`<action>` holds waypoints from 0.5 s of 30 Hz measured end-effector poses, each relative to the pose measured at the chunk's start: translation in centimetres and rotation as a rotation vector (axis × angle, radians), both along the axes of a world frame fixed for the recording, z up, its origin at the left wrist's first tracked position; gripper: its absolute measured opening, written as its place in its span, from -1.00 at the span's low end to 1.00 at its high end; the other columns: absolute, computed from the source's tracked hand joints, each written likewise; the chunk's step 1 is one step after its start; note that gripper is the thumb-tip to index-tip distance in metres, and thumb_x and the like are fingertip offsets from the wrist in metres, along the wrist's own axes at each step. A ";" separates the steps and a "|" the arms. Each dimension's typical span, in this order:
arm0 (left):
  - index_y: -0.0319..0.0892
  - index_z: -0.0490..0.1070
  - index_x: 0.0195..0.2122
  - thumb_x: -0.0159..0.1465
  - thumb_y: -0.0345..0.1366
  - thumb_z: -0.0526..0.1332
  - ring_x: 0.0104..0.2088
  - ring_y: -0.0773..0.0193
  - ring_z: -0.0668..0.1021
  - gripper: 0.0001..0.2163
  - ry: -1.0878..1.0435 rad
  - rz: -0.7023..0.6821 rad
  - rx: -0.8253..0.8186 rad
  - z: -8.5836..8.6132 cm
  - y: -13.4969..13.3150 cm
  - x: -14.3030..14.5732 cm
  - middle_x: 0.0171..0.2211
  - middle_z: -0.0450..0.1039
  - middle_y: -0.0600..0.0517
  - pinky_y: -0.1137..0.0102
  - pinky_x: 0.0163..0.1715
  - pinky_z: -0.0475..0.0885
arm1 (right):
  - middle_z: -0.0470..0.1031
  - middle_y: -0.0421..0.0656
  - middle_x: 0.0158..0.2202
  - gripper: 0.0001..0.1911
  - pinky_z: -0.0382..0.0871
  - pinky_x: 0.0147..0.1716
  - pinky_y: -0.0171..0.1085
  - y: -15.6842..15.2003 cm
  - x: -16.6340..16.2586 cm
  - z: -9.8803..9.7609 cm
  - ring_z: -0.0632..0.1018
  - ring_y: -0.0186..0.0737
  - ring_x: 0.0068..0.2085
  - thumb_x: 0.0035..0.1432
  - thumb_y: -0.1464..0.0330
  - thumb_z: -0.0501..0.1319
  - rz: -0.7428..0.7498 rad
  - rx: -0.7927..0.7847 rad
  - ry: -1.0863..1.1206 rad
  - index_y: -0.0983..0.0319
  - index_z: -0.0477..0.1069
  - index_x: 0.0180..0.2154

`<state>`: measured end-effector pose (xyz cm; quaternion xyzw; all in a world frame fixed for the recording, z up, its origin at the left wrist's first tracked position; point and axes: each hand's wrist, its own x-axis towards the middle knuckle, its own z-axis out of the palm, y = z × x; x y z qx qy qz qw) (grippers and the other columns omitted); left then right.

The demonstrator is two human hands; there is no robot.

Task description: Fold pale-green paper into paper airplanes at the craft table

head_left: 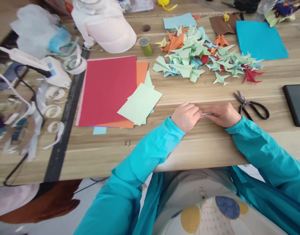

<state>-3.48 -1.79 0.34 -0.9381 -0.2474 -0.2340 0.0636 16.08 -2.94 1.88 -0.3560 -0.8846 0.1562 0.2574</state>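
My left hand (186, 116) and my right hand (223, 115) rest close together on the wooden table (201, 147), both in teal sleeves. Their fingers are curled and pinch a small folded piece of pale green paper (207, 113) between them; only a thin strip of it shows. Beyond the hands lies a heap of folded paper figures (196, 54) in green, orange, red and blue. Loose pale green squares (140, 103) lie to the left of my left hand, overlapping an orange sheet (142, 71) and a large red sheet (107, 89).
Black-handled scissors (252, 106) lie right of my right hand, a dark phone (296, 104) further right. A blue sheet (261, 39), a green thread spool (145, 45) and a white cap (108, 29) sit at the back. Tape rolls (73, 63) and cables clutter the left.
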 end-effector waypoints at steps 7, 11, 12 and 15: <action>-0.25 0.39 -0.44 0.31 -0.22 -0.05 -0.47 0.29 0.37 -0.68 0.000 -0.021 0.025 0.1 0.0 0.0 -0.54 0.38 -0.01 0.33 -0.46 0.12 | 0.55 -0.18 -0.42 -0.81 0.31 -0.45 -0.37 0.2 0.2 0.2 0.49 -0.33 -0.44 0.17 0.33 0.12 0.068 0.018 0.008 0.24 0.48 -0.29; -0.26 0.39 -0.42 0.31 -0.26 -0.03 -0.45 0.29 0.38 -0.72 -0.022 -0.019 0.030 0.3 0.2 -0.2 -0.52 0.40 -0.02 0.34 -0.44 0.14 | 0.55 -0.17 -0.43 -0.80 0.30 -0.46 -0.36 0.3 0.4 0.1 0.48 -0.32 -0.46 0.15 0.29 0.14 0.030 -0.037 -0.006 0.24 0.48 -0.29; -0.25 0.39 -0.42 0.31 -0.27 -0.02 -0.45 0.29 0.38 -0.72 -0.025 -0.020 0.030 0.3 0.2 -0.3 -0.52 0.40 -0.02 0.34 -0.44 0.14 | 0.55 -0.17 -0.44 -0.80 0.30 -0.46 -0.37 0.4 0.4 0.1 0.48 -0.33 -0.47 0.14 0.29 0.15 0.023 -0.058 -0.007 0.25 0.48 -0.29; -0.25 0.39 -0.42 0.31 -0.25 -0.03 -0.46 0.29 0.37 -0.71 -0.024 -0.031 0.025 0.2 0.3 -0.4 -0.53 0.39 -0.01 0.34 -0.44 0.13 | 0.54 -0.15 -0.45 -0.79 0.29 -0.46 -0.38 0.4 0.5 0.2 0.47 -0.34 -0.47 0.15 0.29 0.15 0.038 -0.079 -0.010 0.28 0.48 -0.31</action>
